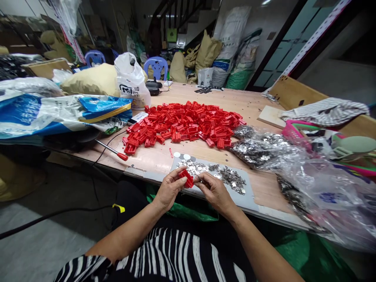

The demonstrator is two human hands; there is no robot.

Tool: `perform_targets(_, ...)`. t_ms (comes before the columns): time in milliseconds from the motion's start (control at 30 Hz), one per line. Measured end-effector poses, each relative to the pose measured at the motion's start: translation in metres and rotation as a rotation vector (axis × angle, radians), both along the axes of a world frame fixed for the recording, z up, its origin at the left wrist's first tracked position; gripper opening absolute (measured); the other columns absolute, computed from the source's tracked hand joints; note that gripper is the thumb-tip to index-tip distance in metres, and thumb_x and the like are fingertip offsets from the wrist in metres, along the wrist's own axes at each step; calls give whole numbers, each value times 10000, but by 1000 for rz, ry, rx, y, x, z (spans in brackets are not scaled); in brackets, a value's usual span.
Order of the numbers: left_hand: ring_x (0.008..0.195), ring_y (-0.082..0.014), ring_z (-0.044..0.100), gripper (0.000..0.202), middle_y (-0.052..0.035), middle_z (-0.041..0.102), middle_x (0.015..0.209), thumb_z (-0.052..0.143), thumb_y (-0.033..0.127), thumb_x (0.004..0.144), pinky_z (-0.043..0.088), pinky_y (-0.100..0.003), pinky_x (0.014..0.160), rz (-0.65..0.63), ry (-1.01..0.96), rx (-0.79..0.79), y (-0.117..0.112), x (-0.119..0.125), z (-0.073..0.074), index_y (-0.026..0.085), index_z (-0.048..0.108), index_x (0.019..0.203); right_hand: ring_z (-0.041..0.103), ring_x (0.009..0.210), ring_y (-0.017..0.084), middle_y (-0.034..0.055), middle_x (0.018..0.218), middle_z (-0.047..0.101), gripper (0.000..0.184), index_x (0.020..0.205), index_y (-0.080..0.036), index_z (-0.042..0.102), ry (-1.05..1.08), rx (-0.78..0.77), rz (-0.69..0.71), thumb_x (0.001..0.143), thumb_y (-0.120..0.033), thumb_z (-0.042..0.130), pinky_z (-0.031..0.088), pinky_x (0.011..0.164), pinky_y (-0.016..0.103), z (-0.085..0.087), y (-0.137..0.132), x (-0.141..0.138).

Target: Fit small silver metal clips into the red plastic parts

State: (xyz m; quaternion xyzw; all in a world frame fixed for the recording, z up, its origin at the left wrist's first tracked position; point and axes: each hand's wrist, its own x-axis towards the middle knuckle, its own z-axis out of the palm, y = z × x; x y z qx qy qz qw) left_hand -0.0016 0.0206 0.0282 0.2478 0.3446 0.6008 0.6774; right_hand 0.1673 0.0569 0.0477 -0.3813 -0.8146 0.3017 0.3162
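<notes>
My left hand [169,188] is closed around a small red plastic piece [187,178] just off the near table edge. My right hand [214,190] pinches at the piece's right end, fingers pressed together; whether it holds a small metal part I cannot make out. Just beyond both hands a grey sheet [249,197] carries a scatter of small shiny metal clips [232,177]. Farther back a big heap of the same red plastic pieces [188,123] covers the middle of the wooden table [152,158].
Clear plastic bags of metal clips [264,150] lie at the right. A red-handled tool [113,150] and a black cable sit at the left edge. Blue and white sacks [44,111], a white bag [132,80], a pink basket [296,133] and blue chairs surround the table.
</notes>
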Motion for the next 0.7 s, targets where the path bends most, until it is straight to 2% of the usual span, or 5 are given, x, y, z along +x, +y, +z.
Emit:
perform_targets(167, 826, -138, 602, 425, -38, 680, 938, 750, 240, 685, 457, -274, 782, -11, 29, 20, 0, 2, 3, 189, 675, 1101, 570, 790, 162, 44, 838, 615, 118, 885, -216, 592, 4, 84, 146, 929, -206, 484, 454, 720, 285, 1, -3, 4)
perform_targets(300, 920, -165, 591, 422, -43, 684, 992, 744, 232, 683, 428, -295, 870, -10, 113, 43, -1, 3, 0, 194, 684, 1099, 576, 833, 154, 40, 893, 622, 125, 933, -223, 603, -16, 58, 183, 916, -166, 493, 459, 758, 283, -2, -4, 8)
perform_targets(500, 970, -177, 589, 436, -40, 673, 1018, 723, 213, 701, 448, -296, 882, -25, 219, 105, -1, 1, -12, 204, 651, 1131, 563, 708, 143, 34, 910, 618, 194, 1082, -223, 568, -48, -80, 33, 893, -261, 547, 467, 644, 265, -6, -9, 15)
perform_targets(633, 898, -162, 612, 403, -32, 658, 1021, 715, 198, 708, 479, -287, 834, -14, 417, 207, 0, -3, -17, 220, 628, 1100, 576, 906, 182, 73, 1015, 596, 259, 1152, -229, 584, -93, -13, 0, 938, -261, 442, 475, 808, 315, -6, -10, 18)
perform_targets(700, 897, -168, 619, 365, -35, 661, 1018, 700, 178, 717, 470, -303, 875, 12, 576, 281, 0, -5, -19, 218, 633, 1073, 579, 899, 188, 76, 965, 592, 288, 1155, -228, 608, -141, 12, -12, 941, -241, 416, 474, 823, 328, -9, -10, 19)
